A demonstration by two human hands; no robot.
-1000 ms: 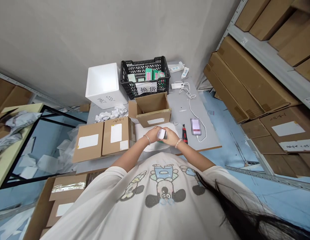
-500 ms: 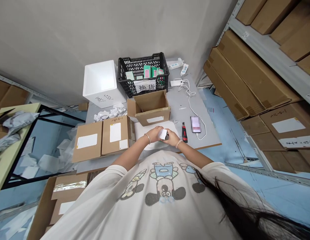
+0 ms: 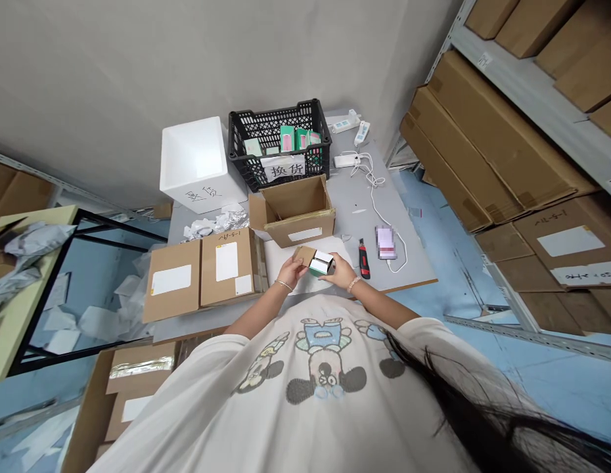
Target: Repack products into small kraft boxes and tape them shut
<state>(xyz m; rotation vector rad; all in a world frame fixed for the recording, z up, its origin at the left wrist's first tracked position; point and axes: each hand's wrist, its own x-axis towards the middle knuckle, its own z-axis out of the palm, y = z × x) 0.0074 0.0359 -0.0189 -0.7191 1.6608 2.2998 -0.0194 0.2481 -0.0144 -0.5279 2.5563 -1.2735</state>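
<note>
My left hand (image 3: pixel 292 272) pinches a small brown cardboard piece (image 3: pixel 304 256) against the end of a small green-and-white box (image 3: pixel 321 264). My right hand (image 3: pixel 341 272) grips that box from the other side. Both hands rest over a white sheet (image 3: pixel 280 263) on the grey table (image 3: pixel 355 210). Just beyond them stands an open cardboard carton (image 3: pixel 298 223). To the right lie a red-and-black box cutter (image 3: pixel 364 259) and a phone with a blurred screen (image 3: pixel 385 242), with a white cable beside it.
A black plastic crate (image 3: pixel 278 131) holds several green boxes and carries a paper label. A white foam box (image 3: pixel 193 164) stands beside it. Flat cardboard parcels (image 3: pixel 200 272) lie left of my hands. Shelves of cartons (image 3: pixel 502 144) line the right.
The white item in my hands now shows green sides, and a brown cardboard piece has appeared at its left end. My hands have moved slightly apart.
</note>
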